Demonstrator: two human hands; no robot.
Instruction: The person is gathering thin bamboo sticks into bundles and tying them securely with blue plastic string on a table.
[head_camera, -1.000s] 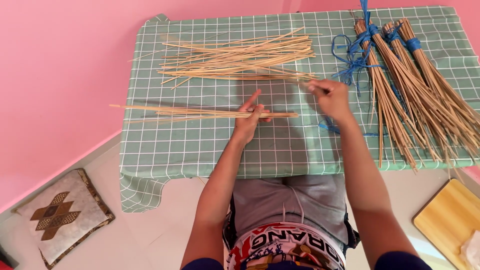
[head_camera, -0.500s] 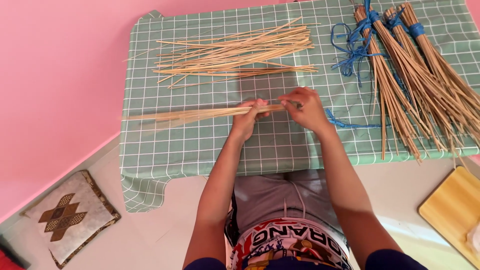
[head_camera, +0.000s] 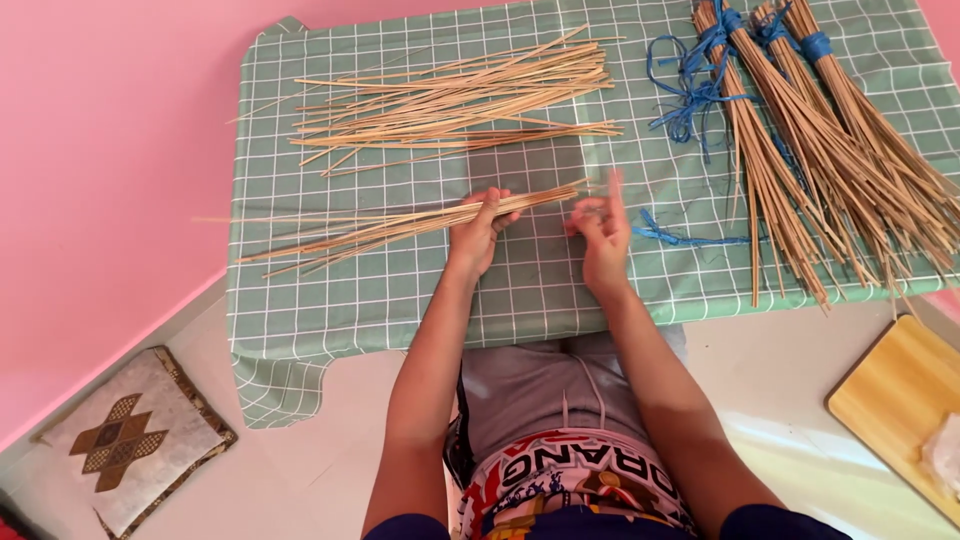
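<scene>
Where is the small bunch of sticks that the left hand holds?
In the head view, the small bunch of sticks lies left of centre on the green checked cloth, below the loose pile of sticks, gripped by the left hand.

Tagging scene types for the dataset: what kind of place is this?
Likely a home craft spot at floor level, not a workshop: a low table under a green checked cloth, blue-tied bundles of thin tan sticks, a patterned floor cushion by a pink wall.

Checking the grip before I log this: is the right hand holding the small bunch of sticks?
No, only the left hand grips the small bunch of sticks; the right hand is open just past its end.
</scene>
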